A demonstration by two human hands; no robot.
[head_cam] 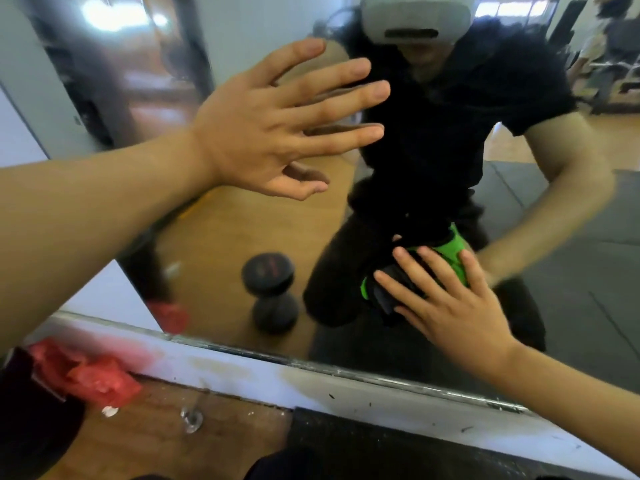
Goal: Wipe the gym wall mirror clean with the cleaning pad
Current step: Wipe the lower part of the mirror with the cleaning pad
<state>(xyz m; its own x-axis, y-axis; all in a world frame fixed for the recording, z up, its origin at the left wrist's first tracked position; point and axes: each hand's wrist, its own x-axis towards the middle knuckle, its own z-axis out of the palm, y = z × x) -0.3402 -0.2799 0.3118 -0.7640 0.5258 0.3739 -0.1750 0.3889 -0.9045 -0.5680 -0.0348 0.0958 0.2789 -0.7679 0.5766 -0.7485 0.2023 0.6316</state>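
Mostly hidden cleaning pad (450,251) under right hand (450,306)

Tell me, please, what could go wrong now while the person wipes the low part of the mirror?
1. The left hand lies with spread fingers at the mirror; if it touches, it may leave fresh prints on the glass.
2. The right hand presses the cleaning pad with flat fingers only, so the pad could slip out.
3. The pad works near the mirror's lower edge; it may pick up dirt there and smear it.
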